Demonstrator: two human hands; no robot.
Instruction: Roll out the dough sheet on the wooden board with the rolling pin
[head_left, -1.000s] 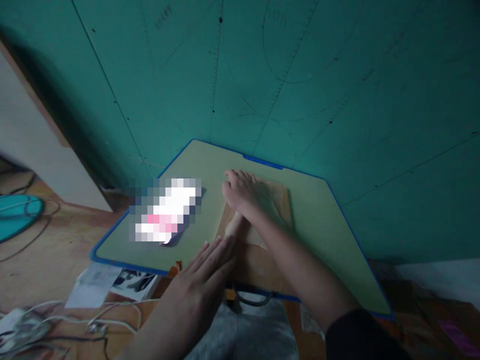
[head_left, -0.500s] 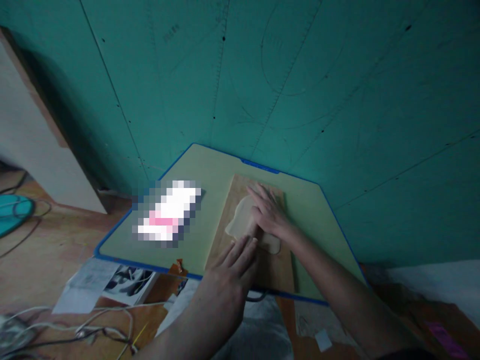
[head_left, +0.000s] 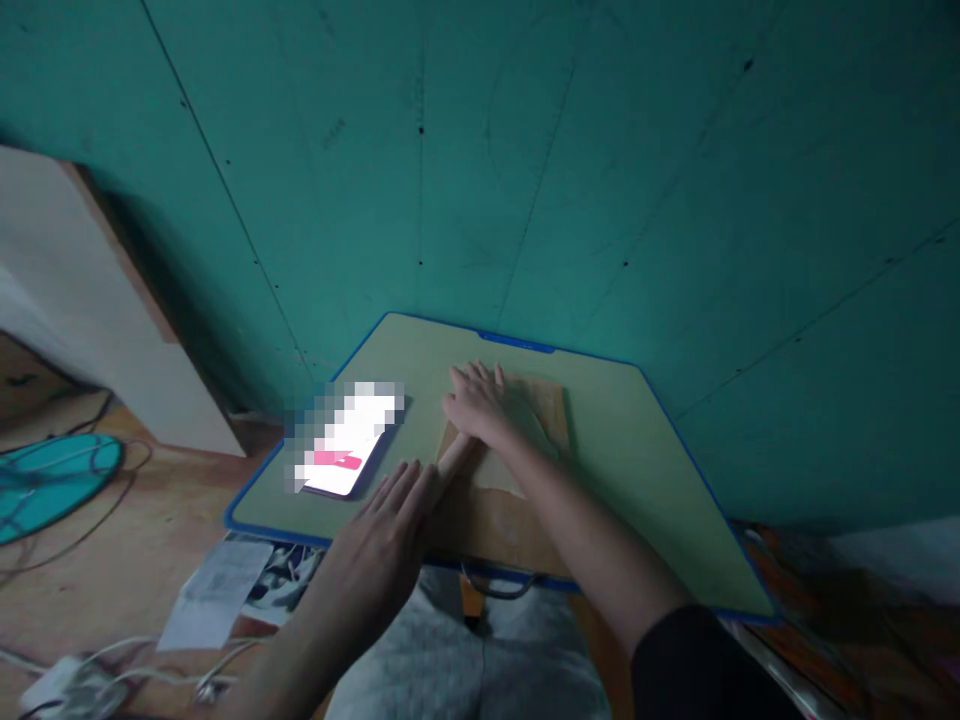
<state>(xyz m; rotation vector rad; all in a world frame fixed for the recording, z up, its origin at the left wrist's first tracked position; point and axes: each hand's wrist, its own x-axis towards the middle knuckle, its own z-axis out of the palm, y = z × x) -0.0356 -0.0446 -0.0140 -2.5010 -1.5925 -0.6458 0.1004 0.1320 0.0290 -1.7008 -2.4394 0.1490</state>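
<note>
A wooden board [head_left: 480, 530] lies on a pale tabletop with a blue rim. Flat pale dough [head_left: 499, 475] is spread on it, partly covered by my right forearm. A wooden rolling pin [head_left: 454, 458] slants across the board's left side. My left hand [head_left: 397, 510] rests on the pin's near end, fingers stretched out and flat. On the far end lies my right hand [head_left: 476, 400], palm down, its fingers spread. Neither hand wraps round the pin.
A lit phone [head_left: 352, 440], partly pixelated, lies left on the tabletop [head_left: 637, 480]. A green wall [head_left: 525, 200] rises behind. Papers, cables and a white power strip [head_left: 75, 690] are on the floor at left. A white panel leans at far left.
Both hands have moved left with the rolling pin, from over the dough to the board's left side. More of the near part of the board shows. The camera view has shifted slightly.
</note>
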